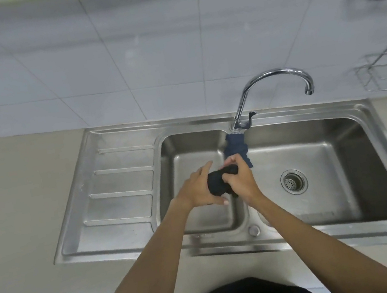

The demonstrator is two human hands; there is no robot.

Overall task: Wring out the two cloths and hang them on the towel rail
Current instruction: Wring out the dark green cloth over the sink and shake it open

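1. Two hands grip one bunched black cloth (pixel 219 183) over the divider of a steel double sink (pixel 126 184): the left hand (pixel 199 190) wraps it from below, the right hand (pixel 241 181) clenches its top.
2. A crumpled blue cloth (pixel 235 146) drapes over the divider below the curved chrome tap (pixel 273 75).
3. The worktop (pixel 16 203) is beige and the wall white-tiled.
4. A wire rack (pixel 386 73) at the right is blurred and cut off.

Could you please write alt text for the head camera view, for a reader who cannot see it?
Two bare hands, left hand and right hand, grip a bunched black cloth over a steel double sink. A blue cloth is draped over the divider between the bowls, below the curved tap.
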